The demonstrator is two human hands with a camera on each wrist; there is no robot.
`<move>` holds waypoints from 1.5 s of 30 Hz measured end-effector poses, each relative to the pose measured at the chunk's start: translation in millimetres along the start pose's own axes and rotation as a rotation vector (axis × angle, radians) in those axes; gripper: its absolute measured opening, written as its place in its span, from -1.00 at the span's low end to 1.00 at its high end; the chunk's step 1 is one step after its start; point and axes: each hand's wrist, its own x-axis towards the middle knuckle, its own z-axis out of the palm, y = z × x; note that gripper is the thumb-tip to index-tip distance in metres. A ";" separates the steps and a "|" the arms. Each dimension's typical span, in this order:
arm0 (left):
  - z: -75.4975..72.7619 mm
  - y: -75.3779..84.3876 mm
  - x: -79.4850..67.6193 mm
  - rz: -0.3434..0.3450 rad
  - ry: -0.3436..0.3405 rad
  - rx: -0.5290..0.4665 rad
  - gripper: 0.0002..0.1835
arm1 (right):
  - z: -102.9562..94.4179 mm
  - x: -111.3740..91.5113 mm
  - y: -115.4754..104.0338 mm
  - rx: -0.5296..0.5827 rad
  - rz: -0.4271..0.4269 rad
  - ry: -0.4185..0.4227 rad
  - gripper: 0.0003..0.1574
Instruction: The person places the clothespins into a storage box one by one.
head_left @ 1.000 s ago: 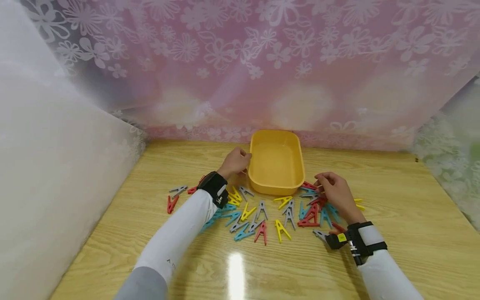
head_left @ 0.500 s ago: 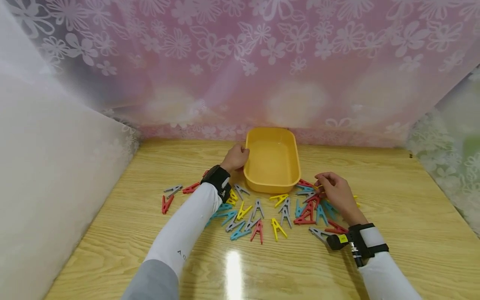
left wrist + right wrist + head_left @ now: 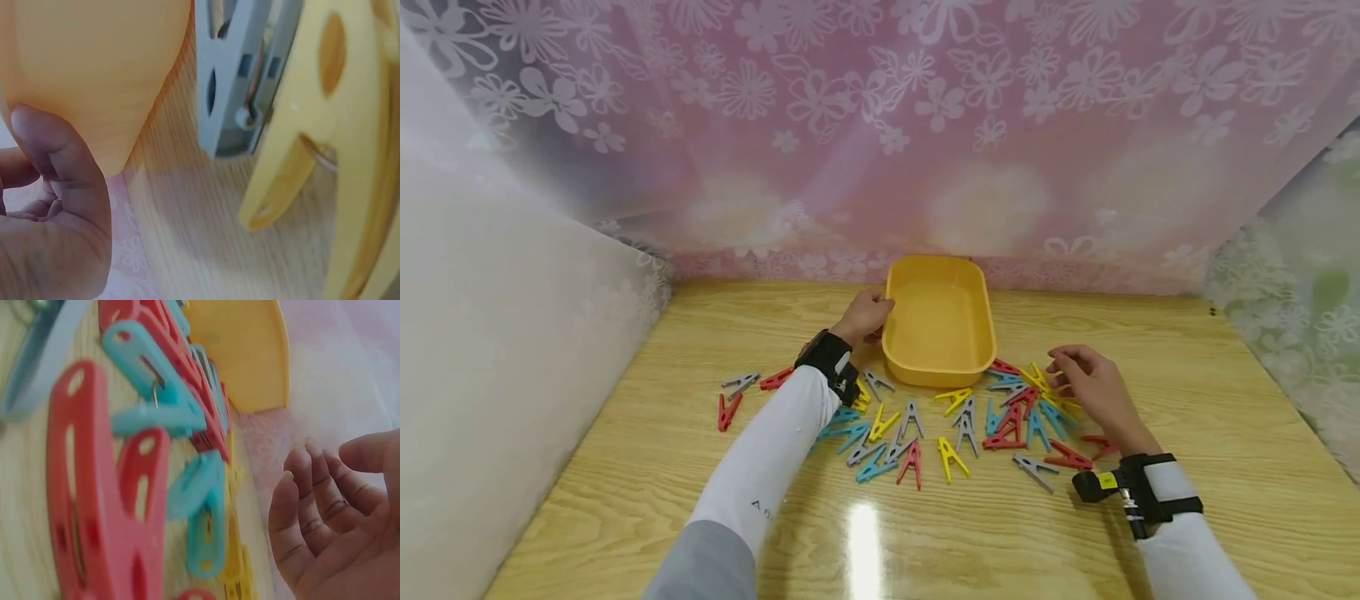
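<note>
Nearest, well in front of the yellow basin point(image 3: 938, 325) and to both sides of it, lie 2 white sleeves point(image 3: 760, 450), each arm with a black strap point(image 3: 822, 353) around the wrist. The wooden table point(image 3: 625, 467) spreads beneath the basin. In front of the basin and to its right sits a gray clothespin point(image 3: 1028, 464), with a red clothespin point(image 3: 1066, 456) just beyond. More centrally before the basin are a yellow clothespin point(image 3: 945, 452), a red clothespin to its left and a blue clothespin point(image 3: 876, 470) further left. Closer to the basin's front wall, gray, yellow and blue clothespins lie scattered, while red, blue and gray clothespins crowd its right front corner, some overlapping.

To the right of the basin and well apart from it is the right hand point(image 3: 1101, 392), its fingers loosely bent, thumb and fingertips apart, holding nothing; yellow clothespins point(image 3: 1036, 379) lie just beside its fingertips. At the basin's left rim the left hand point(image 3: 862, 317) pinches the edge, thumb against the wall; a large-looking gray clothespin point(image 3: 228, 75) appears beside the basin in the left wrist view. Behind the basin hangs pink flowered cloth point(image 3: 925, 200).
</note>
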 end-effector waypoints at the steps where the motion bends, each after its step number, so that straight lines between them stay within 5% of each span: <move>1: -0.3 0.0 -0.1 -0.005 0.003 0.001 -0.75 | -2.0 -0.7 1.2 -0.008 -0.005 0.004 -0.42; 8: -0.3 -0.1 -0.3 0.002 0.002 0.007 -0.76 | -18.2 -7.5 10.5 -0.093 -0.011 0.049 -0.35; 13: 0.7 -2.4 1.2 -0.001 0.007 0.016 -0.75 | -35.8 -14.6 18.4 -0.300 -0.029 0.072 -0.36; 20: 2.5 -3.1 2.9 -0.012 0.029 0.018 -0.74 | -55.7 -21.2 27.2 -0.478 -0.036 -0.093 -0.42; 27: 3.2 -4.1 4.0 -0.006 0.035 0.012 -0.75 | -58.5 -25.0 34.9 -0.561 -0.026 -0.169 -0.28; 33: 3.8 -3.2 2.1 0.012 0.033 0.002 -0.75 | -57.0 -23.6 40.9 -0.621 -0.026 -0.161 -0.38; 45: 1.7 -4.9 3.2 -0.007 0.039 -0.006 -0.73 | -56.3 -21.4 40.5 -0.603 0.028 -0.177 -0.41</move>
